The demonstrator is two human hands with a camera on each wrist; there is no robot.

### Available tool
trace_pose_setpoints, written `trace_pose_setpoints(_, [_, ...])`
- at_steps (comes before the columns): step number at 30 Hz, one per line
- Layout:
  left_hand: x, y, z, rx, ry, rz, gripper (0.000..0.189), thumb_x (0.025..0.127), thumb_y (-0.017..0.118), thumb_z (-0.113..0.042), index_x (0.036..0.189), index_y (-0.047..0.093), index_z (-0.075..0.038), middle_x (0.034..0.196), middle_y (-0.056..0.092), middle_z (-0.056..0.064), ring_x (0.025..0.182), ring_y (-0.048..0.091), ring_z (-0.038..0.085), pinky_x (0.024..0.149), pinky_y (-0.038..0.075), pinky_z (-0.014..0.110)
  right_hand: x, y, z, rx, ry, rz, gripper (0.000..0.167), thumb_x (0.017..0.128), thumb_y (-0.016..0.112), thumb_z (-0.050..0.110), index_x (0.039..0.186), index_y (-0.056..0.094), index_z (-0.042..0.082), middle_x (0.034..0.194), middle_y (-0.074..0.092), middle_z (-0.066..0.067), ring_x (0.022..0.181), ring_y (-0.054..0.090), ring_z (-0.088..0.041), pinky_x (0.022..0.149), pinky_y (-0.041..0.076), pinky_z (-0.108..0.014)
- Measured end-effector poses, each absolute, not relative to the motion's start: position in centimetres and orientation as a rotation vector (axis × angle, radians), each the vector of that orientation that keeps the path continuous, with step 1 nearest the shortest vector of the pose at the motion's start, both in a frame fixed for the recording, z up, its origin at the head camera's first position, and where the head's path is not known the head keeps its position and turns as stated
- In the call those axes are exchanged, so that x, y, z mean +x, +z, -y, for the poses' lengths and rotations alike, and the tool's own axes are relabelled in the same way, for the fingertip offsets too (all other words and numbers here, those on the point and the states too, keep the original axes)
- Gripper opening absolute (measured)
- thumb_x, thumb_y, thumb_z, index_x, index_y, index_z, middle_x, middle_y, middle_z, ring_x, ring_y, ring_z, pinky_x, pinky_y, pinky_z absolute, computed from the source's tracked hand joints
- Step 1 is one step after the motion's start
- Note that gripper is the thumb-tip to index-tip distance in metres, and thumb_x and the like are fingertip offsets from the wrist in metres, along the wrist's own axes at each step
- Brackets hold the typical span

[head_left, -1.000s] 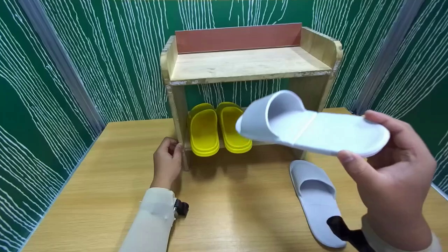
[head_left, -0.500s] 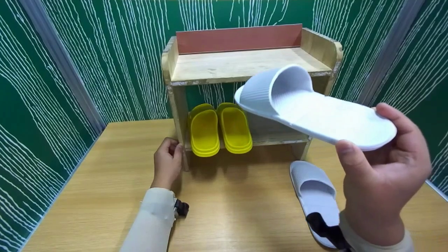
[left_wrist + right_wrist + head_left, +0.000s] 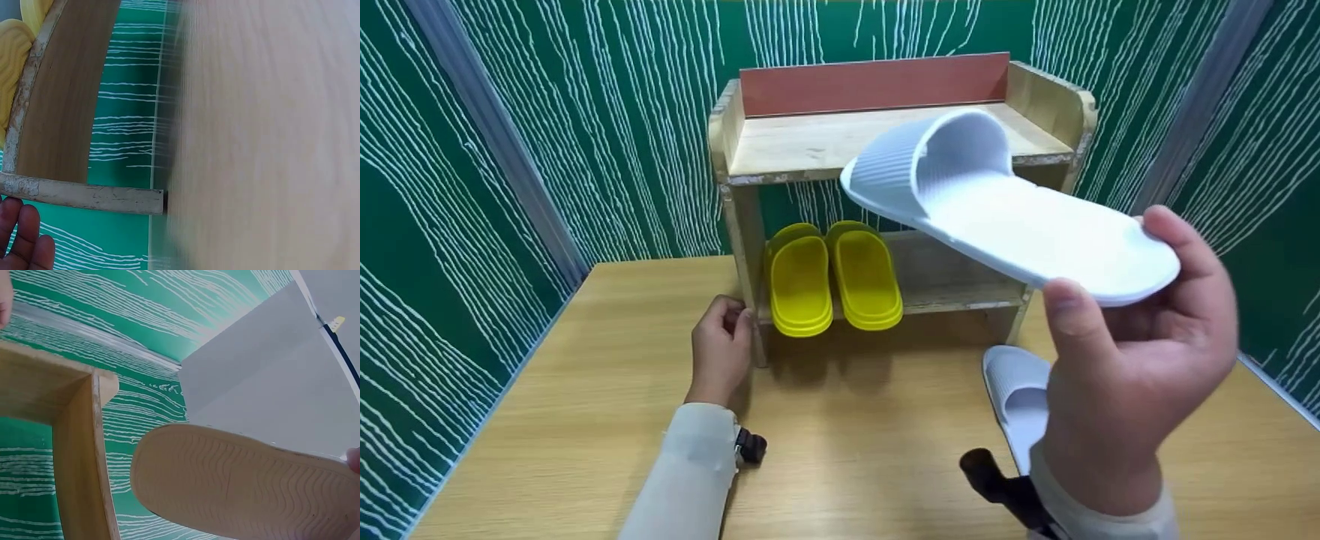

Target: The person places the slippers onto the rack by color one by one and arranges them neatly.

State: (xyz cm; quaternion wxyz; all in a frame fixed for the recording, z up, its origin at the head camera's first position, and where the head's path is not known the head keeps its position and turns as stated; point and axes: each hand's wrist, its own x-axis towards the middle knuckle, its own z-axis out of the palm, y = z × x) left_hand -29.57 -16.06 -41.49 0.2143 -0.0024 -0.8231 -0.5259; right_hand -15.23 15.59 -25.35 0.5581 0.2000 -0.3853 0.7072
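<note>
Over the last second the right hand (image 3: 1140, 375) has lifted the pale slipper (image 3: 1020, 225) and drawn it leftward, so that in the head view its strap now crosses the front edge of the rack's top shelf (image 3: 787, 177), where it had covered part of the lower opening. The slipper hangs in the air, toe higher than heel, pinched at the heel between thumb and fingers; the right wrist view shows its wavy sole. That rise uncovers the bare right part of the lower shelf (image 3: 952, 270), beside the yellow slippers (image 3: 799, 285), which have not moved. The left hand (image 3: 720, 349) stays put, its fingers curled round the edge of the rack's left side panel (image 3: 741, 255). The matching slipper (image 3: 1014, 382) lies where it was on the table (image 3: 585, 420), its heel end now hidden behind the right forearm. As I judge it, the pale pair remains unshelved, one slipper carried, one untouched.
</note>
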Motion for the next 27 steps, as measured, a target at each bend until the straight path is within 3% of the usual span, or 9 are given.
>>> trace_pose_setpoints(4, [-29.6,-41.5,16.1,0.003,-1.473,2.284,0.009,0.109,0.061,-0.019,0.115,0.061,-0.012,0.100,0.059,0.009,0.094,0.058,0.024,0.083,0.053,0.035,-15.4,-25.1,-14.4,0.468,1.659,0.896,0.069,0.062,0.088,-0.008,0.126,0.062,-0.016,0.112,0.058,-0.038,0.090,0.063,-0.039,0.079,0.063,-0.036])
trace_pose_setpoints(17, [-29.7,-41.6,16.2,0.067,-1.493,2.325,0.011,0.110,0.059,-0.020,0.119,0.060,-0.015,0.104,0.059,0.008,0.098,0.058,0.024,0.085,0.053,0.035,-15.5,-24.7,-10.7,0.401,1.661,0.919,0.069,0.069,0.089,0.000,0.133,0.062,-0.008,0.120,0.058,-0.033,0.105,0.060,-0.044,0.096,0.060,-0.043])
trace_pose_setpoints(27, [-29.5,-41.5,16.0,0.029,-1.451,2.298,0.009,0.109,0.060,-0.019,0.116,0.062,-0.014,0.101,0.059,0.008,0.094,0.057,0.024,0.081,0.052,0.035,-16.4,-24.9,-8.4,0.373,1.695,0.912,0.073,0.071,0.089,0.002,0.136,0.058,-0.008,0.122,0.059,-0.030,0.108,0.060,-0.042,0.101,0.057,-0.042])
